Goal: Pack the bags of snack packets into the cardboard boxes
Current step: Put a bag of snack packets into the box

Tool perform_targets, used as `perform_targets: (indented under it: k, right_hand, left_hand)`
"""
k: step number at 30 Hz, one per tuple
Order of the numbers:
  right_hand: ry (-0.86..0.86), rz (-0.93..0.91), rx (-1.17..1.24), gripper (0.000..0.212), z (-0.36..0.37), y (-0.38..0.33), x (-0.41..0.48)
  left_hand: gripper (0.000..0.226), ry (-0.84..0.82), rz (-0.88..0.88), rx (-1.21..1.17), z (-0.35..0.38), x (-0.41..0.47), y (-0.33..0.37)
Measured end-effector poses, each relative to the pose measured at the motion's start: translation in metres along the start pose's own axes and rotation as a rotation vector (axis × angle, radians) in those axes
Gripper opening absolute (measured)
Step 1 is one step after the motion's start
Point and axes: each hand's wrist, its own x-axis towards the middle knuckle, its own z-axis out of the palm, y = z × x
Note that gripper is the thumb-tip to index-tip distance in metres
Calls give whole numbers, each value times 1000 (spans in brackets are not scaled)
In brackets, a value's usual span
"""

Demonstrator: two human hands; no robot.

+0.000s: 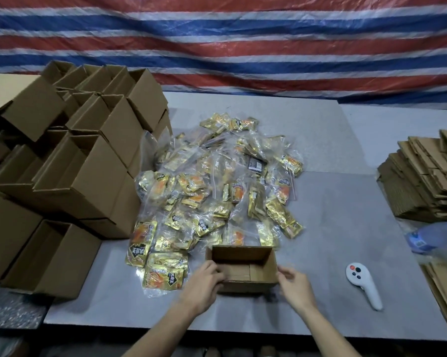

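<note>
An open, empty cardboard box [243,256] stands on the grey table near the front edge. My left hand [203,287] grips its left wall, fingers curled over the rim. At the box's right wall is my right hand [295,286], fingers loosely bent and slightly blurred; whether it touches the cardboard I cannot tell. Just behind and left of the box lies a large heap of clear bags of gold snack packets [217,186]. One bag [165,275] lies right beside my left hand.
A tall stack of open cardboard boxes [70,161] fills the left side. Flattened cardboard [423,176] is piled at the right edge, with more [446,300] below it. A white handheld controller [362,284] and a plastic water bottle [433,235] lie right of the box.
</note>
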Motion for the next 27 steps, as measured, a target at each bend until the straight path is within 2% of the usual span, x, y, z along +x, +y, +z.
perform_targets:
  k: [7, 10, 12, 13, 20, 27]
  right_hand:
    - [41, 26, -88, 18, 13, -4, -7]
    - [29, 41, -59, 18, 11, -6, -6]
    - [42, 51, -50, 18, 10, -5, -5]
    - [54, 58, -45, 17, 10, -4, -5]
    - [24, 120, 60, 18, 15, 9, 5]
    - [-29, 127, 78, 45, 13, 2, 26]
  left_hand:
    - [30, -58, -56, -116, -1, 2, -3]
    - [29, 188, -111, -208, -13, 5, -6]
    - [23, 364, -228, -252, -27, 18, -13]
    - [21, 394, -301, -284, -34, 28, -17]
    - [13, 307, -865, -697, -76, 129, -39]
    - [34, 303, -1044, -869, -82, 198, -57]
